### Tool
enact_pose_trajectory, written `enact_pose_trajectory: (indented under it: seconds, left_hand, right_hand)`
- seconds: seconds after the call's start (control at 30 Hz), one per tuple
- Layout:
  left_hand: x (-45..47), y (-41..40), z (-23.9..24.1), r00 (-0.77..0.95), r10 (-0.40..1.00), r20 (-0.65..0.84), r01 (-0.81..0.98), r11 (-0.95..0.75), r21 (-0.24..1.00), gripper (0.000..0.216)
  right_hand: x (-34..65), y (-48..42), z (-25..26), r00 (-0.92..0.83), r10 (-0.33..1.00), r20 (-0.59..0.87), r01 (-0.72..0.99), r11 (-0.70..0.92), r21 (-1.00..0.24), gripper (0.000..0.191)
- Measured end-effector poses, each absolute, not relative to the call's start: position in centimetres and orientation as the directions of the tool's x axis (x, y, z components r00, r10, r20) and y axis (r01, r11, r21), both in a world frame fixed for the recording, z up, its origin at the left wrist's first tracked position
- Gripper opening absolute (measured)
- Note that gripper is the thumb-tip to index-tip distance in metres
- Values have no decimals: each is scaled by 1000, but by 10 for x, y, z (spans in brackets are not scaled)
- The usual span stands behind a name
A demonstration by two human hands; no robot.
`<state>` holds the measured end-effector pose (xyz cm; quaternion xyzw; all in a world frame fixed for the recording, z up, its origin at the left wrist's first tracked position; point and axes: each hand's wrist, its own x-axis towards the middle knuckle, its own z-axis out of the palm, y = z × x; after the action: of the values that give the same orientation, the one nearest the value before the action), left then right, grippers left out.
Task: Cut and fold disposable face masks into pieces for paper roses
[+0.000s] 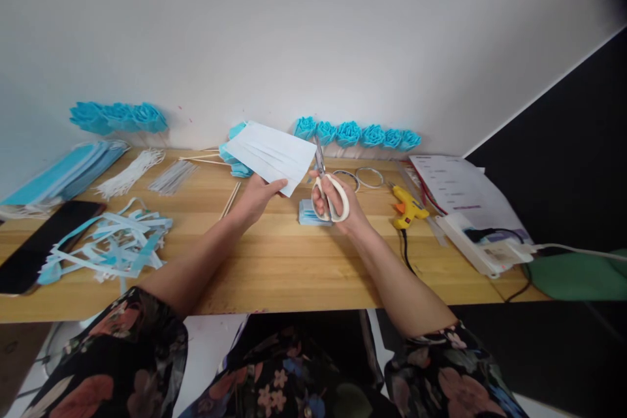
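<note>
My left hand (262,196) pinches the lower edge of a pale, pleated face mask sheet (274,149), lifted above the table with its white side towards me. No ear loops show on it. A pair of white-handled scissors (339,208) is in my right hand (345,209), its blades pointing up beside the sheet's right edge. Whether the blades touch the sheet, I cannot tell. Below the scissors lies a small stack of folded blue-and-white pieces (307,213), partly covered by my right hand.
Blue fabric roses (349,134) line the wall. At left are stacked masks (63,170), white cords (132,173), wire strips (172,176), cut scraps (112,245) and a phone (44,245). A yellow glue gun (409,206), tape rings (369,177), papers (465,186) and a power strip (470,245) lie right.
</note>
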<state>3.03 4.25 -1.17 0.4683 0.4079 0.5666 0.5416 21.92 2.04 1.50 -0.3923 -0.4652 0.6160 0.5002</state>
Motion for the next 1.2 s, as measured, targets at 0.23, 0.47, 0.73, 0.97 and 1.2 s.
enact_pose_trajectory:
  seconds: [0.23, 0.47, 0.73, 0.97, 1.2]
  left_hand:
    - [27, 46, -16, 13, 994, 110, -241, -103, 965, 43]
    - [27, 48, -19, 3, 991, 132, -234, -127, 964, 52]
    - [31, 41, -11, -6, 991, 133, -322, -128, 938, 57]
    - [34, 38, 0, -10, 996, 94, -452, -88, 888, 54]
    - [29, 39, 0, -9, 992, 123, -483, -112, 868, 56]
  right_hand:
    - [222, 22, 16, -170, 985, -1, -262, -47, -964, 66]
    - [228, 28, 13, -168, 985, 36, -296, -16, -955, 68]
    - [222, 21, 12, -305, 952, 2, -234, -73, -969, 66]
    - [220, 19, 12, -338, 941, -16, -226, -98, -969, 67]
    - [220, 18, 9, -374, 927, -3, -194, -81, -978, 64]
